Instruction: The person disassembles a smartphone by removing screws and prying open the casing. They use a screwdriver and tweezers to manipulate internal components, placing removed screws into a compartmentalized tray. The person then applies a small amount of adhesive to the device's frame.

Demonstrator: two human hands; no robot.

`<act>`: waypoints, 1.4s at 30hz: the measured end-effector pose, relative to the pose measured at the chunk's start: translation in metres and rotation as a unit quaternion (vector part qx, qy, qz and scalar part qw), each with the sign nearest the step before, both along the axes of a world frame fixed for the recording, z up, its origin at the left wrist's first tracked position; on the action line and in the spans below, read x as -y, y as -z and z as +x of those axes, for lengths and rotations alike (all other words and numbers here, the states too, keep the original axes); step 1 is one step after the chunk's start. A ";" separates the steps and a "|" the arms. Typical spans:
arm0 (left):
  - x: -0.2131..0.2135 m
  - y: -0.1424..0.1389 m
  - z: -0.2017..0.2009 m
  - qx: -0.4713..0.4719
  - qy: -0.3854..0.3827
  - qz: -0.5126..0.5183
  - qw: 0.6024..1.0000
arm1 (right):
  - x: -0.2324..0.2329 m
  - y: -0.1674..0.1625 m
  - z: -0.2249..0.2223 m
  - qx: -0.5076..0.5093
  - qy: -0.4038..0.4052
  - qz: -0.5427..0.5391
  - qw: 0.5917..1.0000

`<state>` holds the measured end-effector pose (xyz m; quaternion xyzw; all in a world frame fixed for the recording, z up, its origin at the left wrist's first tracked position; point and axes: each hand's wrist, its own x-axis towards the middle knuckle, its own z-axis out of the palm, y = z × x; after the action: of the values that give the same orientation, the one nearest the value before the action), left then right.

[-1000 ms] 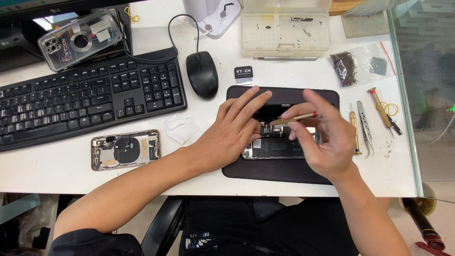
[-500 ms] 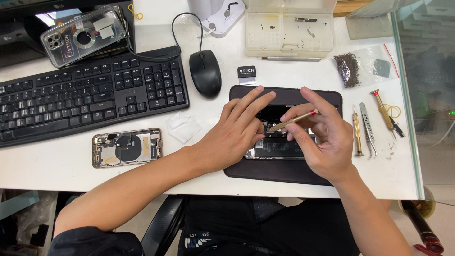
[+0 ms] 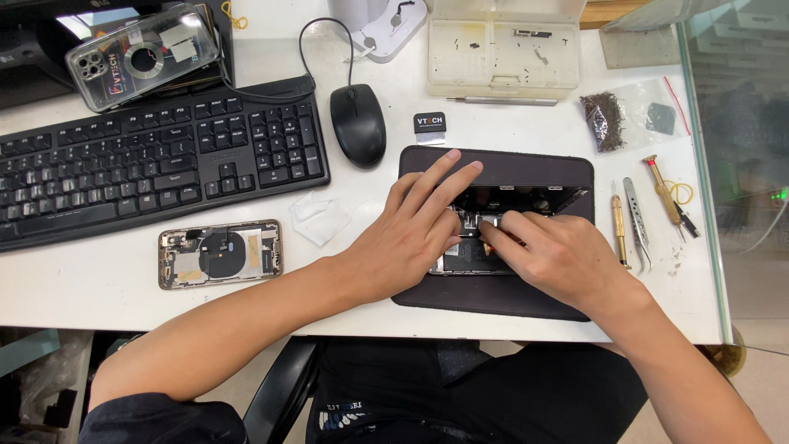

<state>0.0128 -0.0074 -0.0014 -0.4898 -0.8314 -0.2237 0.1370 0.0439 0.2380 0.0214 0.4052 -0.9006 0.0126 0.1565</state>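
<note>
white desk (image 3: 115, 288): opened phone (image 3: 472, 247) on dark mat (image 3: 509, 168), long axis sideways; left hand (image 3: 411, 238) spread flat on it, right hand (image 3: 551, 255) fingertips pressed together inside.

The left hand (image 3: 411, 238) and right hand (image 3: 551, 255) cover most of the opened phone (image 3: 509, 201); its lower half is hidden. The right fingertips (image 3: 493, 230) conceal whatever they press or pinch. The phone's internal parts are too small to identify. The monitor (image 3: 33, 41) and the parts box (image 3: 501, 41) are cut off by the top edge. The contents of the bag (image 3: 629, 119) are indistinct.
</note>
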 end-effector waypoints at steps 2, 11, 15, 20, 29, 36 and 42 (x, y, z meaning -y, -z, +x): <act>0.000 0.000 -0.001 0.006 -0.001 0.005 1.000 | 0.001 0.000 -0.003 -0.022 -0.016 0.020 0.999; 0.000 -0.001 0.000 0.014 0.001 0.013 1.000 | 0.003 -0.003 -0.006 -0.081 -0.099 0.123 0.984; 0.000 -0.004 -0.002 0.009 0.006 0.015 1.000 | -0.004 -0.007 -0.003 -0.117 -0.111 0.100 0.982; 0.003 -0.006 -0.001 0.021 0.015 0.020 0.999 | -0.018 -0.015 0.009 -0.099 -0.058 -0.047 0.992; 0.005 -0.009 -0.001 0.021 0.019 0.009 1.000 | -0.038 -0.045 -0.011 -0.047 0.125 -0.266 0.955; 0.006 -0.009 0.001 0.021 0.019 0.010 1.000 | -0.043 -0.058 -0.080 0.045 0.146 -0.271 0.950; 0.004 -0.010 0.002 0.028 0.015 0.014 0.999 | -0.025 -0.033 -0.165 0.110 0.146 -0.252 0.950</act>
<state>0.0145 -0.0114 0.0086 -0.4936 -0.8243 -0.2513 0.1173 -0.1207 0.2630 0.0549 0.2129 -0.9291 0.2605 0.1535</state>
